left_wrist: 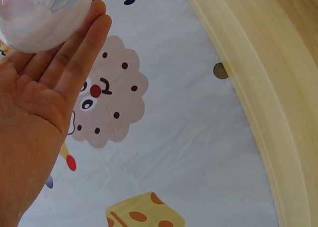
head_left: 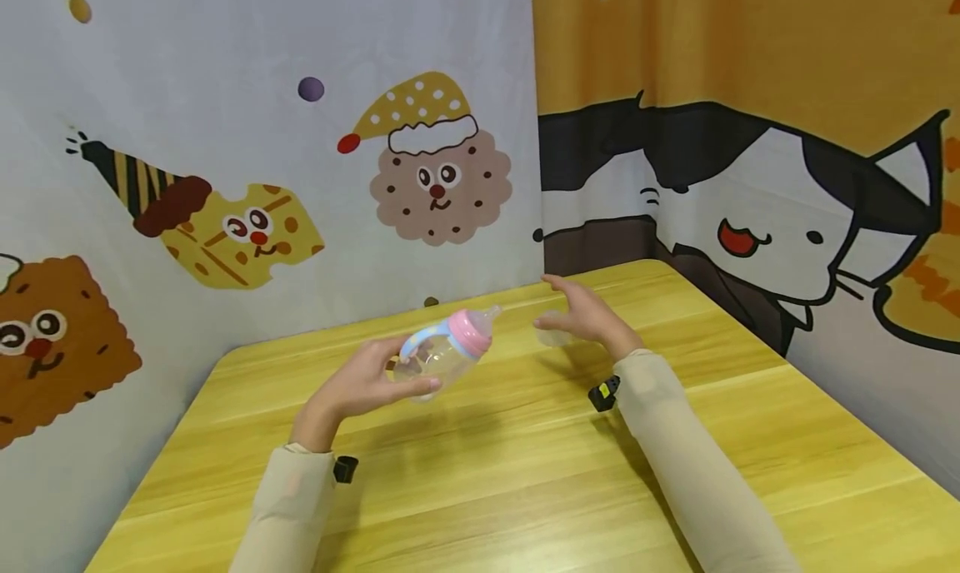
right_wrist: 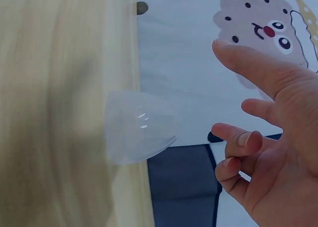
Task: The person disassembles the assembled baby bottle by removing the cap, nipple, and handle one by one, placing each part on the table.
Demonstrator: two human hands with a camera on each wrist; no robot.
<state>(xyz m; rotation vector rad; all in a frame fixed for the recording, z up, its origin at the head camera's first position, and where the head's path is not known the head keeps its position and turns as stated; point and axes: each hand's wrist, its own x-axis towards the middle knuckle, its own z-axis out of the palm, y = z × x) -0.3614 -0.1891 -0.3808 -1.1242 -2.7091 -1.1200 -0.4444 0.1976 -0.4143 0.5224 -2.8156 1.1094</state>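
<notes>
My left hand (head_left: 372,379) holds a clear baby bottle (head_left: 442,363) tilted above the table, thumb on the near side and fingers behind. The bottle has a pink collar, a light-blue handle and a translucent teat that points up and right. In the left wrist view, the rounded base of the bottle lies against the fingers. A translucent dome-shaped cap (right_wrist: 141,127) stands on the table by the far edge. Beside it is my right hand (head_left: 588,311), apart from the cap in the right wrist view, fingers relaxed and holding nothing.
The wood-grain table (head_left: 480,506) runs back to a white curtain (head_left: 262,23) with cartoon prints. On the right hangs an orange curtain (head_left: 720,40) with a cartoon cat. Small black devices (head_left: 603,393) sit at both wrists.
</notes>
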